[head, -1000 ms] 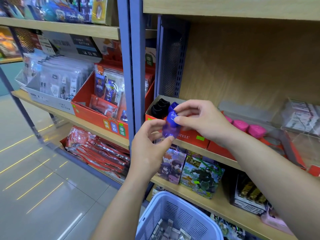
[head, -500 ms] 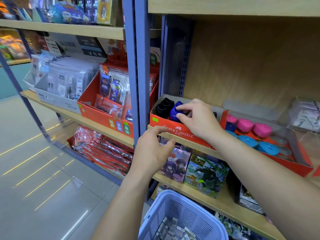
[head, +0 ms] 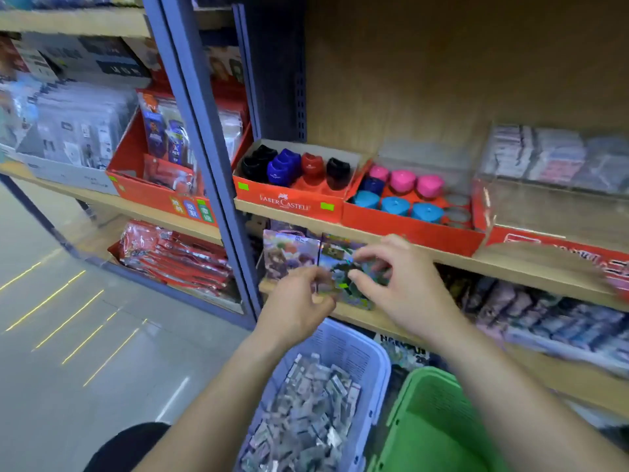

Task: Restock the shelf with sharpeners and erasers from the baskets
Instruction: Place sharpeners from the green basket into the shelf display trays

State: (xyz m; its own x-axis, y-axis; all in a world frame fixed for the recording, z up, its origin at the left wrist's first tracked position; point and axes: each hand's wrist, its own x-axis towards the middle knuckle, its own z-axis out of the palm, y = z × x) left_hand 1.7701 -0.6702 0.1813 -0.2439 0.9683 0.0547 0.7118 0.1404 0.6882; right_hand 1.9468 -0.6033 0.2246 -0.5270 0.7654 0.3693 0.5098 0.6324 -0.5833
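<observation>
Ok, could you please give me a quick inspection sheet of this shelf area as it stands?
Surface: wooden shelf, stocked.
Job's things: sharpeners in red box, some slots bare; purple basket full of small packets; green basket beside it.
Clutter: card packs on lower shelf.
Hands: left hand loosely curled, right hand open, nothing seen held; blurred.
Cables: nothing seen.
Surroundings: tiled floor, neighbouring shelves.

Bare forearms (head: 218,403) run to the left hand (head: 299,303) and right hand (head: 405,291); dark clothing (head: 126,447) shows below.
</observation>
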